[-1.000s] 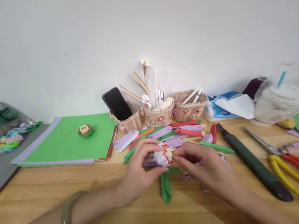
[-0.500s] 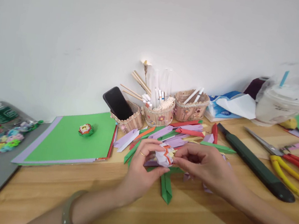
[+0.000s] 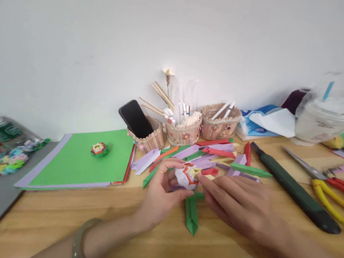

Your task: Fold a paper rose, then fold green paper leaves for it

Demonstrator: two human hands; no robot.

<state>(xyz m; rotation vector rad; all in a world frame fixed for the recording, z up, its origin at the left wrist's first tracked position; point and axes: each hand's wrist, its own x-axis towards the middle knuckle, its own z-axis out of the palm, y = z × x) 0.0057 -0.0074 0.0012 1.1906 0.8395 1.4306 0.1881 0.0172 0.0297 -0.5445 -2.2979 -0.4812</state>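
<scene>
the left hand [image 3: 161, 196], gripping the paper flower [image 3: 186, 177], should squeeze lightly to spare its folds, while the right hand [image 3: 241, 200], its grip unclear, should touch the yellow centre [image 3: 194, 172] gently.

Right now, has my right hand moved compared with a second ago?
Yes, your right hand has shifted slightly toward you, judged against the resting dark green tool.

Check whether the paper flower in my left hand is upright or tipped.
Tipped: the paper flower has its yellow center toward the right hand, white outside toward the left hand.
</scene>
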